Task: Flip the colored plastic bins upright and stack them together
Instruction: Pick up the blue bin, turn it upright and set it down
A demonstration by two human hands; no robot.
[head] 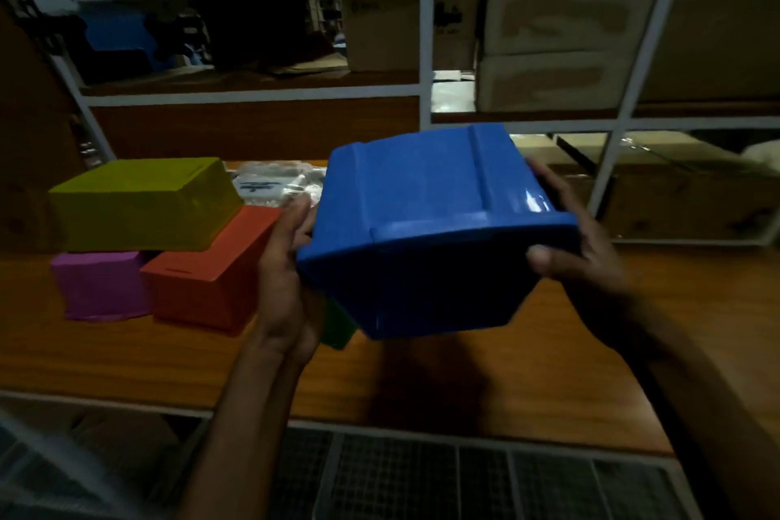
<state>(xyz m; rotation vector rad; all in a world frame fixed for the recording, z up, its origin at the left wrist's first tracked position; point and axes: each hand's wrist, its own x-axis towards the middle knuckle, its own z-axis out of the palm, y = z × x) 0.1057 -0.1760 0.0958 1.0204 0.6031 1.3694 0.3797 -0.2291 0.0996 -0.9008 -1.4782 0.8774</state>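
I hold a blue bin in the air above the wooden shelf, tilted with its underside toward me. My left hand presses on its left side and my right hand grips its right side and rim. Three bins lie upside down at the left: a yellow-green bin rests on top of a purple bin and an orange-red bin. A green bin shows only as a sliver beneath the blue one.
Clear plastic bags lie behind the bins. White metal shelving with cardboard boxes fills the background. A metal grate runs below the shelf's front edge.
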